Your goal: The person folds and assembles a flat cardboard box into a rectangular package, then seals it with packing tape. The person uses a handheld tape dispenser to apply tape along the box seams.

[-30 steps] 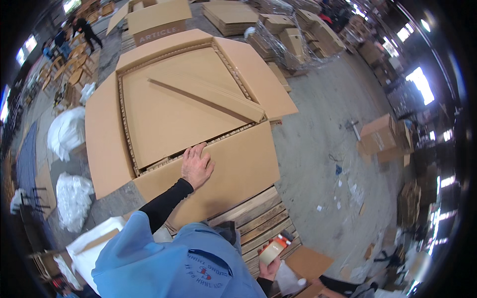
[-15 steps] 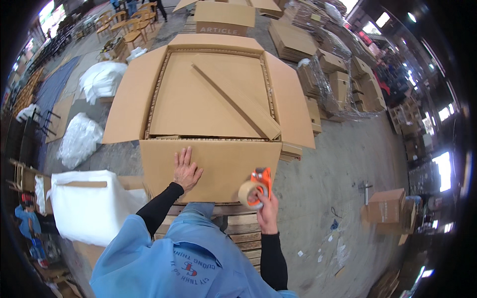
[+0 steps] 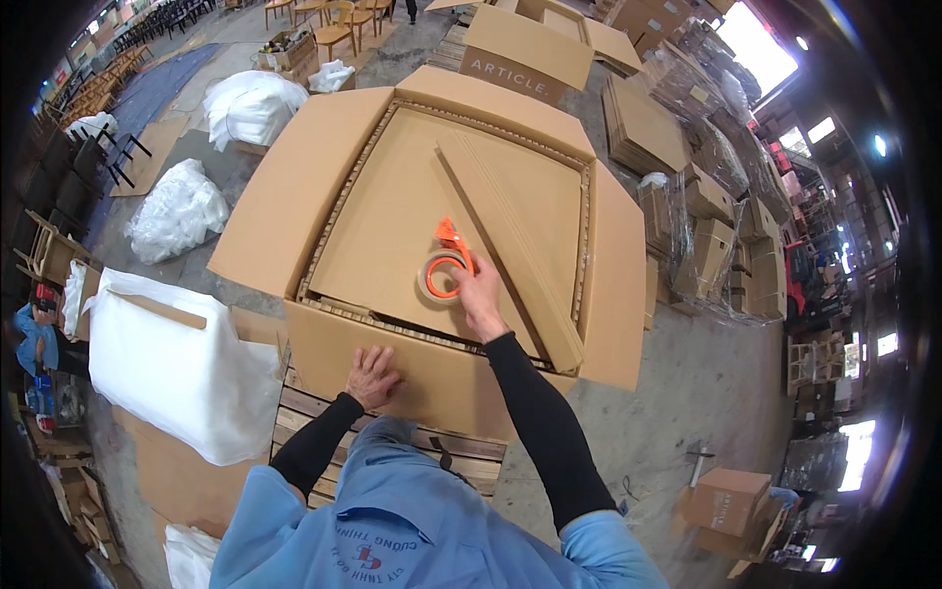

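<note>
Workshop: grey floor [image 3: 653,422] spread around wooden pallet slats [image 3: 481,474], which showed below the near flap [image 3: 446,390] of an open carton [image 3: 299,191].
Left hand: this one [image 3: 373,378] lay on that flap, fingers loosely spread, grasping nothing.
Right hand: its fingers [image 3: 479,290] were curled round an orange tape dispenser [image 3: 450,236] with a tan roll [image 3: 426,282].
Dispenser's place: over the top panel [image 3: 383,236], left of a long cardboard strip [image 3: 515,255]; contact could not be told.
Handling: it seemed light and stiff, best gripped by its handle; the flap looked bendy.
</note>
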`<state>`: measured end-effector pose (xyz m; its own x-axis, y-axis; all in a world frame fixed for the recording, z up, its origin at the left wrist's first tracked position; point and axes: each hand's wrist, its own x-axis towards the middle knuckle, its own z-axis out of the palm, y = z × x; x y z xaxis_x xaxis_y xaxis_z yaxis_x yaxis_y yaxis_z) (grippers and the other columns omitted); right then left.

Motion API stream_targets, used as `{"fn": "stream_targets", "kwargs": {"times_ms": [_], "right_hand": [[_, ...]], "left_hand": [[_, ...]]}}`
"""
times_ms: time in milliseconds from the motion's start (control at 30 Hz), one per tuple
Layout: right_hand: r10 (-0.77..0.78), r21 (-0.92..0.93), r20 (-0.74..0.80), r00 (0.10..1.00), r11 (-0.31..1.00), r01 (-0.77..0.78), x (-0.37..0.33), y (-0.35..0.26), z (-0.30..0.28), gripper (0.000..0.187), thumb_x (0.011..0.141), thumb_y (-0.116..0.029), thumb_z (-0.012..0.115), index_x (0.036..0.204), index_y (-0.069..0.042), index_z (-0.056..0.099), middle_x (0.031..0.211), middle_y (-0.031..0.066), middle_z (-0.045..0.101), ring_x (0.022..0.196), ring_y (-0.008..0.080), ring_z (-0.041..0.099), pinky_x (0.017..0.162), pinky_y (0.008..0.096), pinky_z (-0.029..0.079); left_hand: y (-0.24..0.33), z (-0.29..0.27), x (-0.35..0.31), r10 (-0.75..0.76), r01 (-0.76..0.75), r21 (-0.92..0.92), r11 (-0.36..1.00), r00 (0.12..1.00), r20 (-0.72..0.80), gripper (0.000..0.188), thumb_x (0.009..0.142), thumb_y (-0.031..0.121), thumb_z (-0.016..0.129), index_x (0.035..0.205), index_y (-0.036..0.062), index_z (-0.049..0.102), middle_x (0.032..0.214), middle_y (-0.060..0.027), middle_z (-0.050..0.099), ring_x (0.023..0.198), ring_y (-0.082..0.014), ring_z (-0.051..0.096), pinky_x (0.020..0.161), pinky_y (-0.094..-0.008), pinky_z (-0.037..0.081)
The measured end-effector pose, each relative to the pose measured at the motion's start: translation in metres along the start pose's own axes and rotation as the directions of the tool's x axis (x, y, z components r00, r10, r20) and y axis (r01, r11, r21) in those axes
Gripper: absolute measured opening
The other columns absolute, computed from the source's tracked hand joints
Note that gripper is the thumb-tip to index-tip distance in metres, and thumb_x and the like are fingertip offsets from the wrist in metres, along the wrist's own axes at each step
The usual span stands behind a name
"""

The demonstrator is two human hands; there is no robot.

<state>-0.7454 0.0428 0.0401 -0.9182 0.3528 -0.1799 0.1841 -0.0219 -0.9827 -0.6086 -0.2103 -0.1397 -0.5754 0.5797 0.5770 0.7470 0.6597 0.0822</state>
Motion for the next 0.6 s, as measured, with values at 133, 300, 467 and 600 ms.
{"fn": "stream_targets", "kwargs": {"times_ms": [133,300,467,600], "right_hand": [[0.016,-0.386,0.176,0.984,0.921,0.054,0.040,0.005,0.005,0.041,0.093,-0.011,0.068,0.130,0.005,0.064,0.115,0.0141,0.070,0.102,0.0227,0.068,0.088,0.0379,0.054],[-0.650,-0.742,0.127,0.749,0.439,0.507,0.025,-0.053,-0.023,0.069,0.085,-0.029,0.080,0.142,0.001,0.055,0.142,0.0251,0.054,0.132,0.0393,0.051,0.111,0.0496,0.042],[-0.029,-0.904,0.182,0.983,0.388,0.178,0.078,-0.076,-0.099,0.075,0.077,-0.035,0.087,0.134,0.003,0.059,0.123,0.0213,0.065,0.118,0.0375,0.062,0.102,0.0492,0.050],[-0.015,-0.859,0.287,0.958,0.439,0.264,0.105,-0.062,-0.110,0.067,0.077,-0.033,0.089,0.127,0.003,0.062,0.113,0.0201,0.070,0.106,0.0354,0.068,0.096,0.0455,0.055]], "left_hand": [[0.002,-0.005,0.001,-0.017,0.016,-0.036,0.999,1.000,-0.021,0.029,0.075,0.047,0.085,0.081,0.0237,0.068,0.152,-0.0172,0.044,0.139,-0.0414,0.039,0.109,-0.0681,0.030],[0.008,-0.023,-0.018,-0.095,0.098,-0.076,0.992,0.994,0.046,0.030,0.076,0.045,0.085,0.082,0.0217,0.068,0.156,-0.0187,0.042,0.138,-0.0443,0.040,0.108,-0.0708,0.031],[0.034,-0.030,-0.005,-0.221,0.230,-0.129,0.965,0.972,0.085,0.030,0.080,0.044,0.083,0.087,0.0209,0.066,0.161,-0.0208,0.037,0.151,-0.0425,0.027,0.118,-0.0720,0.018],[0.058,-0.037,0.029,-0.369,0.342,-0.288,0.894,0.928,-0.044,0.049,0.080,0.033,0.086,0.122,0.0224,0.063,0.160,-0.0274,0.036,0.150,-0.0472,0.030,0.118,-0.0749,0.019]]}}
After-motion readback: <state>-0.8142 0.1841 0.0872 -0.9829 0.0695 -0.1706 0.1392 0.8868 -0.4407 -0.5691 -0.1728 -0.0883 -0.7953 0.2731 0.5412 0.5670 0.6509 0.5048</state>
